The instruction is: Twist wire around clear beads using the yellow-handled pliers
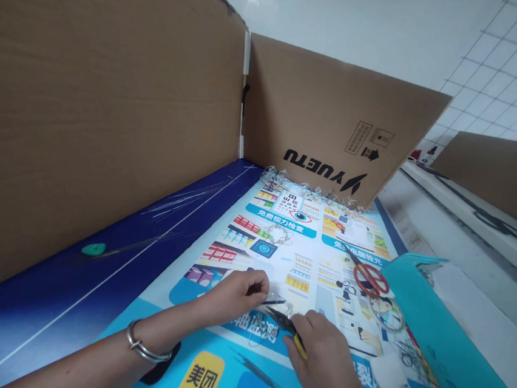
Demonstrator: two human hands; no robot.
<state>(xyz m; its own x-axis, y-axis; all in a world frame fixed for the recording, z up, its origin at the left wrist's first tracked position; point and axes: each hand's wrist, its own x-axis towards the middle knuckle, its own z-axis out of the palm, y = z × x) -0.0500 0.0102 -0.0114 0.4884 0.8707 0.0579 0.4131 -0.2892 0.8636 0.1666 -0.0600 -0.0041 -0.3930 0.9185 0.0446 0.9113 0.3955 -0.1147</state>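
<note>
My right hand [323, 350] is closed around yellow-handled pliers [279, 318], whose dark jaws point left toward my left hand. My left hand [249, 291] is closed in a pinch just beyond the jaw tips. Whatever it grips is too fine to make out. Around the jaws lies a tangle of thin, shiny wire [264, 332], resting on the printed sheet below. A silver bangle [145, 349] circles my left wrist. Nearer to me, several thin dark rods [263, 374] lie in a loose bundle on the sheet.
Red-handled scissors [370, 280] and a coil of wire [388, 314] lie to the right, beside a teal folded board [448, 334]. Wire pieces [313, 193] line the foot of the rear cardboard panel [325, 115]. A tall cardboard wall [112, 100] stands left, near a green object [93, 249].
</note>
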